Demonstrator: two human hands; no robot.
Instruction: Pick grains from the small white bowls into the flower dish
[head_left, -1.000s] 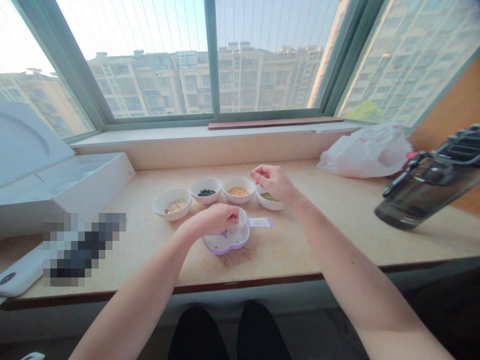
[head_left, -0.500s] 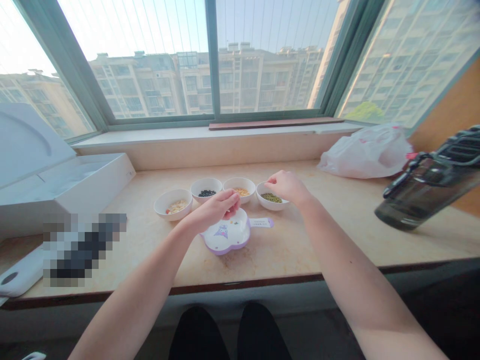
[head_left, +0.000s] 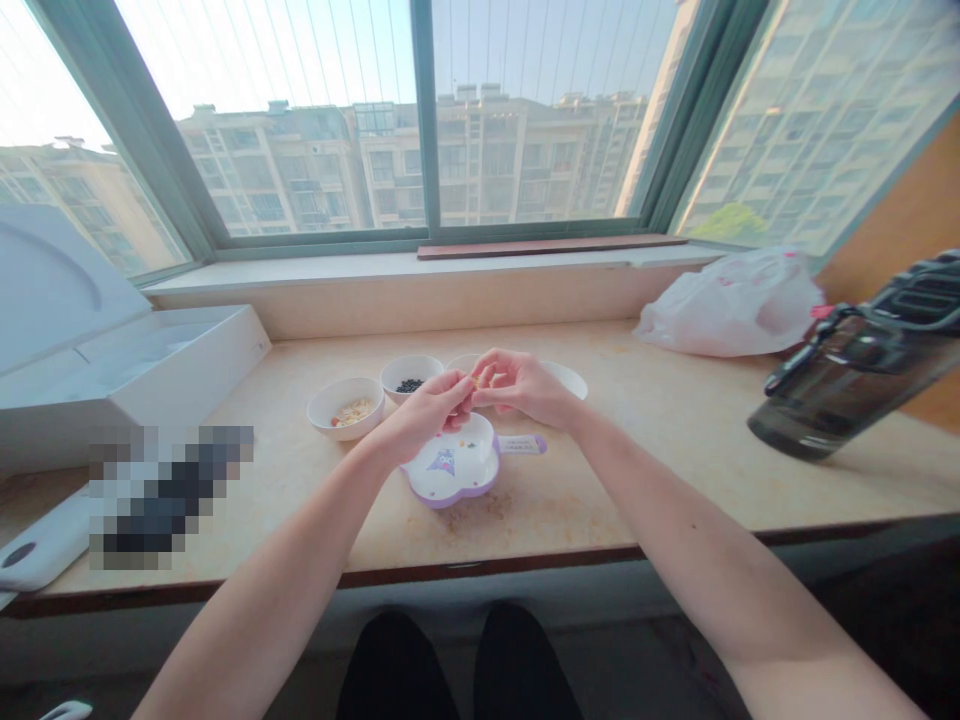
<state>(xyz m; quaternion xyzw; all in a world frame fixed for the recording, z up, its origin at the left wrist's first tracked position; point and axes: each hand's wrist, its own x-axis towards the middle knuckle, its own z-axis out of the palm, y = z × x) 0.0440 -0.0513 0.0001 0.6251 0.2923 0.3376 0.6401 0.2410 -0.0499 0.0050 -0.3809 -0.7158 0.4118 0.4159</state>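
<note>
My left hand [head_left: 431,408] is closed, fingertips pressed together, above the back of a white, purple-rimmed child's plate [head_left: 450,485]. My right hand [head_left: 521,385] has its thumb and fingers drawn together at the left fingertips; anything pinched between them is too small to make out. Behind the hands stand several small white bowls. The bowl at the left [head_left: 319,412] holds pale flakes, and the one beside it [head_left: 391,372] holds black beans. A third bowl [head_left: 461,362] is mostly covered by the fingers. The rightmost bowl [head_left: 571,380] is partly hidden behind my right hand.
An opened white box [head_left: 157,375] stands at the left, with a white-handled object [head_left: 45,545] and a blurred-out patch before it. At the right are a tied plastic bag [head_left: 731,305] and a dark bottle [head_left: 832,390]. The counter edge [head_left: 465,570] runs along the front.
My right hand has moved left from the bowl of green beans to meet my left hand's fingertips. The left hand has barely shifted. Bowls and plate stay in place.
</note>
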